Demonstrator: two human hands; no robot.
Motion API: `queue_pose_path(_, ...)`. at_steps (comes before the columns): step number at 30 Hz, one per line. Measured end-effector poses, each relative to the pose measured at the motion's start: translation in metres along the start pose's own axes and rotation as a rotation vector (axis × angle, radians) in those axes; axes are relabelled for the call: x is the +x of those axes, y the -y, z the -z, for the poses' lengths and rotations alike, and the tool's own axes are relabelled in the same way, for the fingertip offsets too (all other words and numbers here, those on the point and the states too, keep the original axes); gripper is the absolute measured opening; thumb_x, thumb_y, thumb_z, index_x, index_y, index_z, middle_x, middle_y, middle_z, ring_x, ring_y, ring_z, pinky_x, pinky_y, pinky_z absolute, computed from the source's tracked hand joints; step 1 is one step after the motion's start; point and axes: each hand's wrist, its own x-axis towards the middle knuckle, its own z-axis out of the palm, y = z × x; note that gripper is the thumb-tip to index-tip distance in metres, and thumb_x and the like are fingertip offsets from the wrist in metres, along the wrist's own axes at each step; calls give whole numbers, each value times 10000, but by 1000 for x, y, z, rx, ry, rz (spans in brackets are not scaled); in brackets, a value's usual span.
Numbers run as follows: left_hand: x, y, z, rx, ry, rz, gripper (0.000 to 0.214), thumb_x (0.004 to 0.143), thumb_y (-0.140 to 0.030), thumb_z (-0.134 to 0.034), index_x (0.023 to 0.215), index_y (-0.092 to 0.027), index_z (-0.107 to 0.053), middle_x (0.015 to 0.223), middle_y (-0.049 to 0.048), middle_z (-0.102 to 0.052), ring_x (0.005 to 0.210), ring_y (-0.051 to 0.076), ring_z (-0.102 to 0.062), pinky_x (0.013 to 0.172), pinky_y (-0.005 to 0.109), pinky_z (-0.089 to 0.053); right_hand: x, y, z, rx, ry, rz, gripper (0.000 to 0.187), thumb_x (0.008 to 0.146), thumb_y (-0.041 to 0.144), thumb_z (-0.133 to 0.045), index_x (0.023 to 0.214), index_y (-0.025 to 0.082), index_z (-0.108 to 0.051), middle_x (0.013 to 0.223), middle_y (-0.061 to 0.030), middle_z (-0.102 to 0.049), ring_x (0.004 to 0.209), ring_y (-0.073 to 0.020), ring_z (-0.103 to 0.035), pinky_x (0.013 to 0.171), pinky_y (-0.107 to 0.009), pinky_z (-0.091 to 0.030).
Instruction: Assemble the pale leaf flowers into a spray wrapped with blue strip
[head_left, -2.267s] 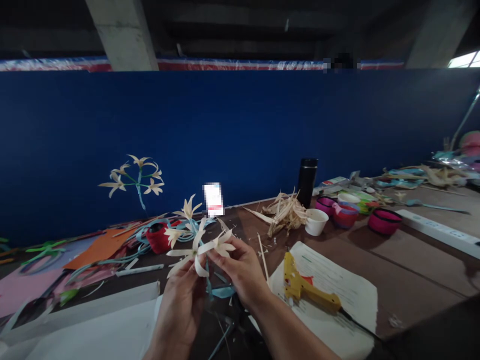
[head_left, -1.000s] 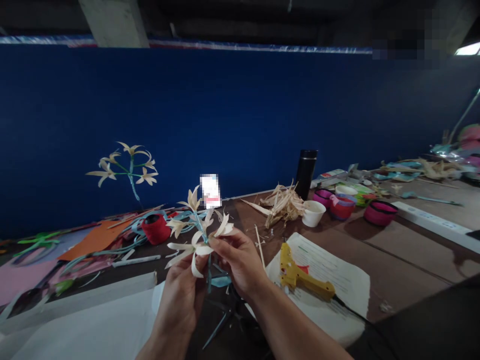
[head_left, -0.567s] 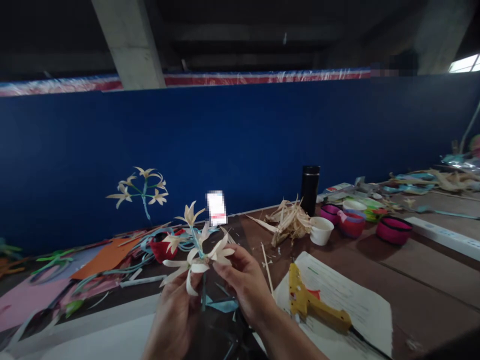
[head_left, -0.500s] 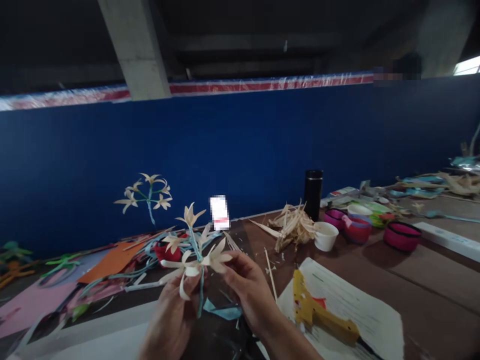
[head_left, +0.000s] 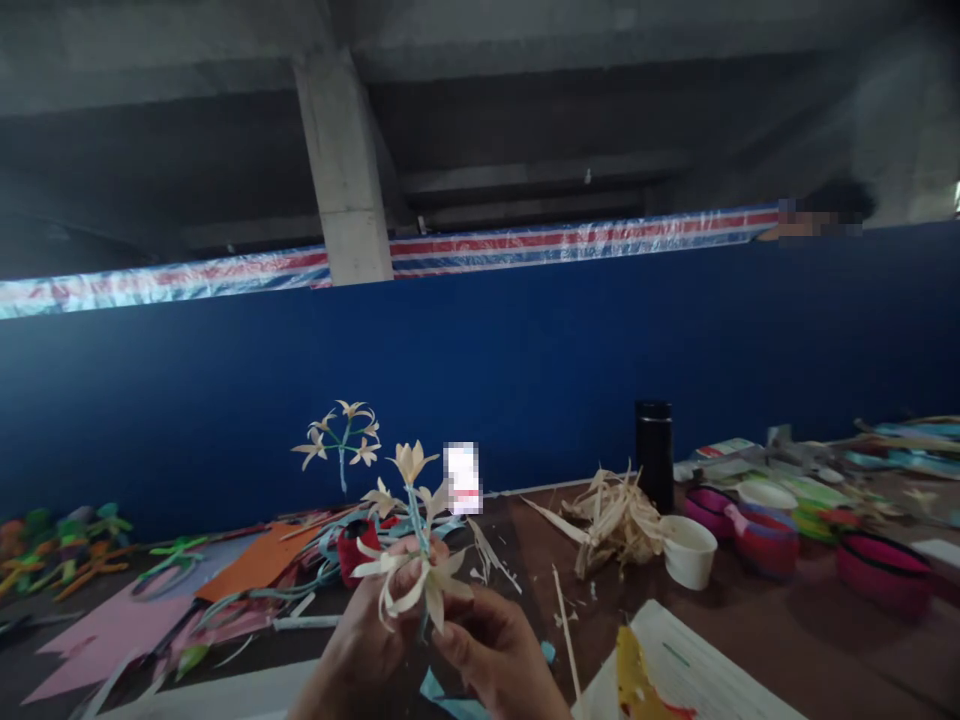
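Note:
A handmade flower stem (head_left: 416,520) with several cream petalled blooms stands upright between my two hands. My left hand (head_left: 369,640) is closed around it from the left, its fingers partly covered by the lower petals. My right hand (head_left: 501,650) has its thumb and fingers pinched at a lower petal and the stem on the right side. Below the hands lies a scrap of light blue paper (head_left: 450,700). Behind stands a second spray of similar flowers (head_left: 343,440) on a blue-green stem, near a red cup-like holder (head_left: 354,552).
On the right are dried husks (head_left: 611,525), a white paper cup (head_left: 688,552), a black bottle (head_left: 655,455), pink fabric bowls (head_left: 881,575) and a yellow glue gun (head_left: 636,680) on a printed sheet (head_left: 697,660). Coloured paper (head_left: 259,560) lies left. A blue partition (head_left: 525,370) rises behind.
The view has tilted up, so things sit lower in it. The flower stem has turned slightly, and my right hand has moved closer in under the lower petals.

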Motion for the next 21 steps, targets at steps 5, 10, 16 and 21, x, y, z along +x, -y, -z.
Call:
queue_pose_path(5, 2, 4, -16, 90, 69, 4, 268, 680, -347, -664, 832, -133, -611, 527, -6, -559, 431, 113, -512, 403, 204, -388, 0, 4, 0, 48, 22, -51, 318, 640, 441, -725, 680, 148, -609, 430, 74, -372, 351, -25, -274, 352, -174, -185)
queue_pose_path(10, 6, -1, -24, -32, -13, 34, 290, 694, -312, -655, 934, -152, -625, 529, -18, -576, 424, 97, -521, 399, 183, -383, 3, 3, -1, 67, -118, -131, 323, 645, 443, -718, 680, 161, -564, 387, 86, -382, 299, -26, -274, 304, -159, -154)
queue_pose_path(16, 15, -12, -18, 142, 98, -33, 404, 626, -295, -726, 999, -157, -658, 924, 92, -699, 851, 204, -638, 769, 268, -476, 12, 25, 5, -78, -273, -73, 295, 679, 422, -695, 743, 150, -601, 461, 60, -462, 329, -20, -305, 300, -136, -191)
queue_pose_path(21, 10, 12, 19, 358, -150, -1, 494, 589, -409, -732, 1032, -205, -654, 1121, 91, -652, 1127, 267, -518, 890, 313, -437, 41, 50, 29, -255, -438, 133, 292, 720, 415, -639, 760, 126, -621, 665, -28, -611, 381, -24, -365, 325, -150, -248)
